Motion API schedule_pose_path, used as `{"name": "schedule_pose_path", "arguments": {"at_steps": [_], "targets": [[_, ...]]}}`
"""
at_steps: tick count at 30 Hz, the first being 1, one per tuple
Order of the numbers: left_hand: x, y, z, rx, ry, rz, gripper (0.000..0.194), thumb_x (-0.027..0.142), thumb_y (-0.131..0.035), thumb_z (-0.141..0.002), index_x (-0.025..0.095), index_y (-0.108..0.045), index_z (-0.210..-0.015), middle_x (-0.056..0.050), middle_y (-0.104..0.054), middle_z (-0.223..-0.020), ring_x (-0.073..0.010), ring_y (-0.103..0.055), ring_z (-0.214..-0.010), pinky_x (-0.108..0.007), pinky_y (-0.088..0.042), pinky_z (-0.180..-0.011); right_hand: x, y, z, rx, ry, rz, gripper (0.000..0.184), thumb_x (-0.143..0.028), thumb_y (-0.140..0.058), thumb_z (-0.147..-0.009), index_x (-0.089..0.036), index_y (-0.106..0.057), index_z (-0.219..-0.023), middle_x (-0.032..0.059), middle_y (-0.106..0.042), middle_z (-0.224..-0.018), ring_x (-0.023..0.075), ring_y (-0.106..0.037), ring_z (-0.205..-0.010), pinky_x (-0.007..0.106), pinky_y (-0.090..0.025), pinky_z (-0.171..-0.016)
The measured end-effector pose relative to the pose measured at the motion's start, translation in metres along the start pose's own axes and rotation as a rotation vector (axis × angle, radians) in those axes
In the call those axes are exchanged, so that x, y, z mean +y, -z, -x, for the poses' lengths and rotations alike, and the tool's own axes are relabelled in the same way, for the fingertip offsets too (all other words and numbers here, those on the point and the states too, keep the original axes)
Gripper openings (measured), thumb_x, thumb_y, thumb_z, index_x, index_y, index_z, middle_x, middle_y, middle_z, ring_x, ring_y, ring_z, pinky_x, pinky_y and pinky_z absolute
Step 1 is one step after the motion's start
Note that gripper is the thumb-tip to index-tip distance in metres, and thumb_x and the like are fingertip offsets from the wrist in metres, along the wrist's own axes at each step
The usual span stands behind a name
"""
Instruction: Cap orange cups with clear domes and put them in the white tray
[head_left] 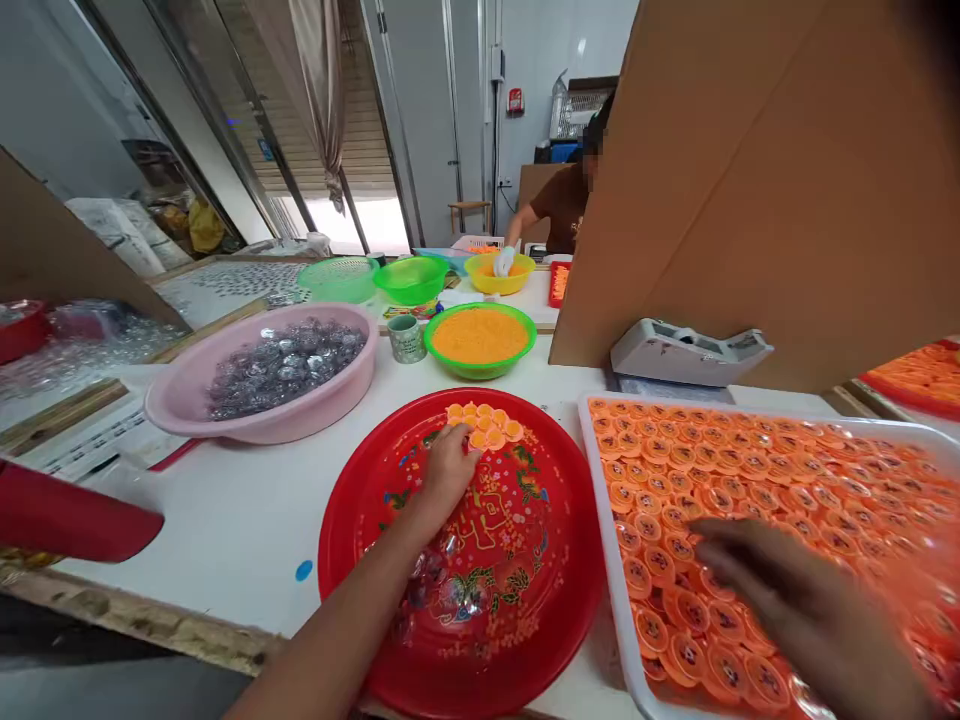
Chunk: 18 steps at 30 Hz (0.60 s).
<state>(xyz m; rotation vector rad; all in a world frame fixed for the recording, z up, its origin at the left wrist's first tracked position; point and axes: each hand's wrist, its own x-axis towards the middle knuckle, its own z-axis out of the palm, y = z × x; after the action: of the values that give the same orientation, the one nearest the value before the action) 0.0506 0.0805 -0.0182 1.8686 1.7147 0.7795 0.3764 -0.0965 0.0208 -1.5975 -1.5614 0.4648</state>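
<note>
My left hand (448,470) reaches over a big red patterned tray (352,470). Its fingers are pinched together at the near edge of a cluster of small round orange pieces (495,425), apparently on one of them. Clear plastic domes (465,598) lie in the tray's lower part, partly behind my left forearm. My right hand (787,590), blurred by motion, is over a white rectangular tray (611,560) filled with orange discs (660,565) bearing dark printed figures. Its fingers look stretched out, with thumb apart, and no held thing shows.
A pink basin (180,400) holds clear plastic pieces; beside it are a cup (406,340) and a green bowl (517,355) of orange bits. Cardboard (735,200) rises behind a grey-white device (686,350). Across the table, a person's gloved hand (504,262) reaches into a yellow bowl (499,285).
</note>
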Motion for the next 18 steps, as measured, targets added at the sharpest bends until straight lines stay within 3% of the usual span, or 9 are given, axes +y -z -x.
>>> {"name": "schedule_pose_path", "arguments": {"at_steps": [3,6,12,18], "targets": [[0.002,-0.011,-0.007,-0.051,-0.059,-0.128,0.021,0.022,-0.062,-0.089,0.015,-0.062,-0.109,-0.009,-0.060,-0.118,-0.0255,-0.057,-0.109,-0.049,-0.046,-0.096,-0.058,-0.064,0.037,-0.228,0.115,-0.059,0.012,-0.027,-0.060,-0.089,-0.031,-0.071,-0.094,0.0044,-0.071,-0.083,0.0188,-0.068,-0.070,0.028,-0.055,-0.061],[0.000,-0.008,-0.008,-0.126,-0.102,-0.200,0.021,0.014,-0.057,-0.089,0.014,-0.062,-0.109,-0.011,-0.056,-0.121,-0.0271,-0.055,-0.111,-0.049,-0.043,-0.096,-0.086,-0.109,0.051,-0.364,0.093,-0.085,0.021,-0.020,-0.048,-0.094,-0.025,-0.069,-0.096,0.0049,-0.068,-0.084,0.0178,-0.066,-0.072,0.028,-0.053,-0.063],[-0.011,0.022,0.016,-0.297,-0.206,-0.189,0.025,0.001,-0.056,-0.079,0.016,-0.068,-0.095,-0.010,-0.057,-0.107,-0.0265,-0.058,-0.101,-0.038,-0.045,-0.089,-0.083,-0.151,0.042,-0.456,-0.009,-0.082,0.037,-0.003,-0.041,-0.088,-0.023,-0.070,-0.099,0.0052,-0.068,-0.090,0.0178,-0.067,-0.080,0.027,-0.053,-0.071],[-0.025,0.051,0.050,-0.351,-0.244,-0.056,0.019,0.003,-0.056,-0.076,0.018,-0.064,-0.084,-0.006,-0.061,-0.094,-0.0246,-0.058,-0.094,-0.038,-0.045,-0.087,-0.097,-0.187,0.034,-0.521,0.053,0.014,0.036,0.001,-0.051,-0.078,-0.021,-0.069,-0.101,0.0051,-0.061,-0.093,0.0178,-0.060,-0.084,0.027,-0.048,-0.076]]}}
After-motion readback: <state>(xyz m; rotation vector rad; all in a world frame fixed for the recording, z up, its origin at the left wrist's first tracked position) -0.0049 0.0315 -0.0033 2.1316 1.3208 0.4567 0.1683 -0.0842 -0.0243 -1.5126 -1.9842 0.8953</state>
